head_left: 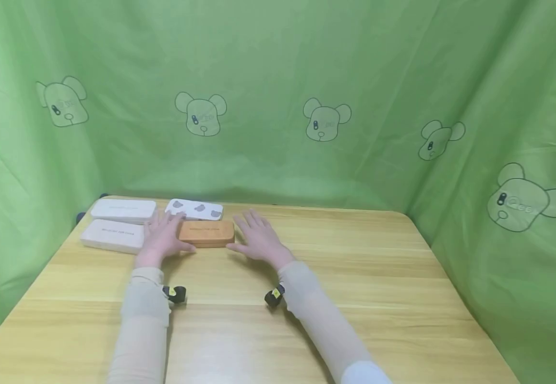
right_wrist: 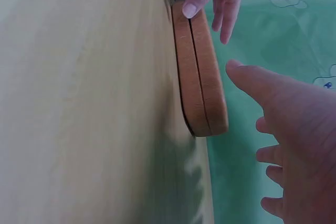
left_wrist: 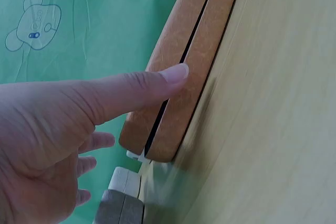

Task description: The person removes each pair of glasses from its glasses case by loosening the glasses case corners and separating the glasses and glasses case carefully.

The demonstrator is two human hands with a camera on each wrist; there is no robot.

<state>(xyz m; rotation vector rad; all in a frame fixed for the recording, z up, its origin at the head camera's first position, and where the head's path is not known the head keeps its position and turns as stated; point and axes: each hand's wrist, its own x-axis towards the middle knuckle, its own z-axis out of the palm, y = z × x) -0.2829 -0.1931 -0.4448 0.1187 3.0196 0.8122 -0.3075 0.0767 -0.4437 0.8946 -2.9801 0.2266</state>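
An orange-brown hinged case, like a glasses case [head_left: 211, 234], lies flat between my two hands. My left hand [head_left: 161, 241] is at its left end with fingers spread, and the thumb [left_wrist: 142, 90] passes in front of the case's seam; contact is unclear. At the right end is my right hand [head_left: 260, 241], fingers spread and thumb extended. In the right wrist view a gap shows between that thumb [right_wrist: 257, 80] and the brown case [right_wrist: 202, 77]. A pale grey case [head_left: 113, 236] lies left of my left hand, partly covered by it.
Behind the brown case lies a white case with grey bear-shaped prints [head_left: 198, 209]. Another white case [head_left: 123, 209] sits at the back left corner of the wooden table [head_left: 355, 277]. A green curtain [head_left: 268, 170] with mouse-like heads hangs behind and beside the table.
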